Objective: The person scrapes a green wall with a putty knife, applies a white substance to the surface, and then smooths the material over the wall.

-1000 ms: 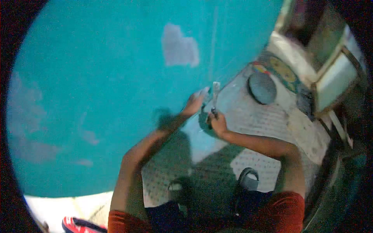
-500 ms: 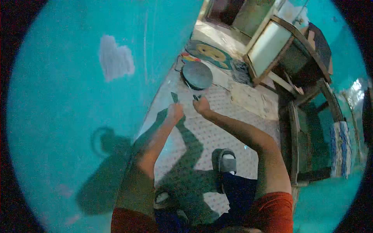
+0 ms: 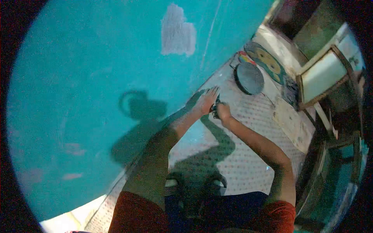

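Note:
My left hand (image 3: 207,102) is over the floor beside the wall, fingers stretched forward along a dark flat scraper (image 3: 218,98), its handle partly hidden by the palm. Just right of it, my right hand (image 3: 223,111) is closed round a small dark tool (image 3: 214,112). The two hands are close together and the tools nearly meet, though whether they touch is unclear. Beyond the hands stands a round grey-topped pan or bucket (image 3: 250,78). A grey-white patch (image 3: 178,33) marks the turquoise wall (image 3: 97,50).
A patterned floor (image 3: 248,136) runs along the wall. Near the round container lie a colourful item (image 3: 246,58), a patterned mat (image 3: 268,62) and a pale flat sheet (image 3: 294,124). Wooden-framed furniture (image 3: 324,77) stands at the right. My shadow falls on wall and floor.
My hands have come together, and the left fingers have stretched out along the scraper. The view has turned, so the wall patch and round container appear further right.

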